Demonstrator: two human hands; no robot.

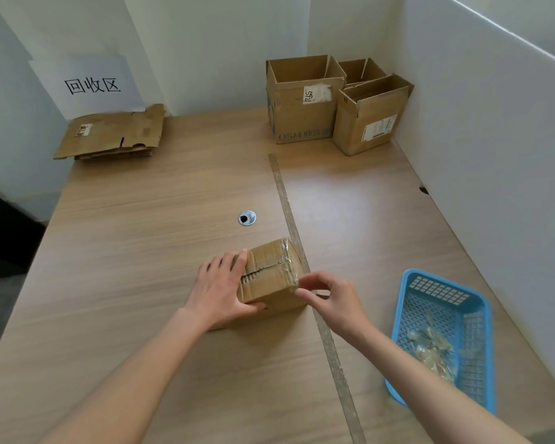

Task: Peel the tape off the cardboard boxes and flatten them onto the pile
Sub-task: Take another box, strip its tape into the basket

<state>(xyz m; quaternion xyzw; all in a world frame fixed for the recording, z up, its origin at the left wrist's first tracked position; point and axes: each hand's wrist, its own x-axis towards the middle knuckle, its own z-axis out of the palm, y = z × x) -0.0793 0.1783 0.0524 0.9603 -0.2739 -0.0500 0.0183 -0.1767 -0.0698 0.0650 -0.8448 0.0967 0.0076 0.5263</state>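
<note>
Two hands work on one small taped box [271,277] that sits near the middle of the desk [141,219], a little toward the near edge; the left hand [220,288] wraps over the box's left side, fingers on top and thumb against the near face, which looks meant to pin it down while tape is pulled; the right hand [329,294] pinches at the box's right near corner, thumb and forefinger closed on what seems to be the edge of the clear tape [289,261], though the strip itself is hard to make out there. Clear tape shines over the right end of the box's top, so the peeling is, I judge, only beginning on this one. A blue basket [476,315] lies by the right edge, close to the right hand, holding crumpled tape scraps [430,344]; it likely stands there so each strip can be dropped without reaching. At the far left corner lies the pile of flattened cardboard [113,136], under a paper sign [92,84] on the wall; three open boxes [334,104] wait at the far right corner, well apart from the pile. The desk is pale wood grain with a metal cable grommet [246,217] near its middle and a long taped seam [302,261] running far to near; white partition walls [478,123] close it in.
</note>
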